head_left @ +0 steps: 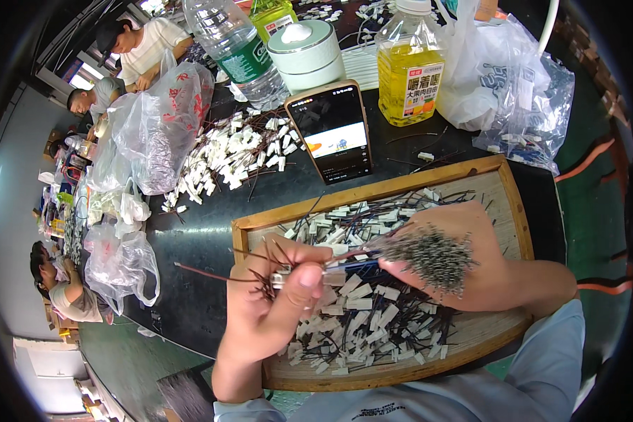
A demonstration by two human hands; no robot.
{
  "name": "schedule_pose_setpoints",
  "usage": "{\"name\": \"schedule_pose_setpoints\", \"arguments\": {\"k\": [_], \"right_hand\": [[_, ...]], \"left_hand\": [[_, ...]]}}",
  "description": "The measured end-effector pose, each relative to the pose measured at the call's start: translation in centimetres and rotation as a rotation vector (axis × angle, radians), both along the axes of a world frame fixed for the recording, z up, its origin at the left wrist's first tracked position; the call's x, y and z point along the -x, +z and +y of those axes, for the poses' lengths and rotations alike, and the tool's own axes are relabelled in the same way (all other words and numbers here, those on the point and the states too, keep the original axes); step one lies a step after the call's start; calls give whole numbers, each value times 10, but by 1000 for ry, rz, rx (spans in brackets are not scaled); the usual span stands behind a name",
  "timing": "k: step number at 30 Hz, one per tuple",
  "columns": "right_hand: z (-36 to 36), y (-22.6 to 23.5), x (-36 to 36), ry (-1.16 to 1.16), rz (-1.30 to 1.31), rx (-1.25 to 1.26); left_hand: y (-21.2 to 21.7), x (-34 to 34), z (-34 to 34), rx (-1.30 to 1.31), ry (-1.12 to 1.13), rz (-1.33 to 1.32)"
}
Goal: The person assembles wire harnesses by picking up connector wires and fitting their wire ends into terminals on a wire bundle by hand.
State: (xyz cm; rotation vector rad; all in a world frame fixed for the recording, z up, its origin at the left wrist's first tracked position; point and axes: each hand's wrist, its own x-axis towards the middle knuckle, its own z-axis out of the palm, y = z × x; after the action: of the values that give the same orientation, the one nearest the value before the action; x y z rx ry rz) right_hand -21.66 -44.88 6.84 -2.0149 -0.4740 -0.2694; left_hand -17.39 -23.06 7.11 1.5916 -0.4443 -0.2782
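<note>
Over a wooden tray [517,204], both of my hands are raised close together. My left hand [260,316] is closed, thumb on top, pinching small white connectors [280,280] with short dark red-brown wires sticking out to the left. In my right hand [489,271] is a thick bundle of thin wires [432,257], its many silvery tips fanned toward me. A few blue and dark wires [359,267] run between the two hands; whether they enter the connectors cannot be made out. Below my hands, many white connectors with dark wires [366,309] lie heaped in the tray.
A lit phone [334,137] leans on a pale green lidded jar [306,60] beyond the tray. Beside it lies another pile of white connectors [228,155]. Bottles, including a yellow drink bottle [409,70], and plastic bags [499,77] stand behind. Several people work at the left.
</note>
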Motion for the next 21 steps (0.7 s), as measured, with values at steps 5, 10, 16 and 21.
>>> {"name": "schedule_pose_setpoints", "arguments": {"k": [5, 10, 16, 21], "right_hand": [[-4, -5, 2, -116, -101, -24], [-3, 8, 7, -104, 11, -80], [3, 11, 6, -114, 97, -294], [0, 8, 13, 155, 28, -84]], "left_hand": [[-3, -7, 0, 17, -19, 4], [1, -16, 10, 84, -95, 121], [-4, -16, 2, 86, -7, 98], [-7, -5, -6, -26, -102, -94]]}}
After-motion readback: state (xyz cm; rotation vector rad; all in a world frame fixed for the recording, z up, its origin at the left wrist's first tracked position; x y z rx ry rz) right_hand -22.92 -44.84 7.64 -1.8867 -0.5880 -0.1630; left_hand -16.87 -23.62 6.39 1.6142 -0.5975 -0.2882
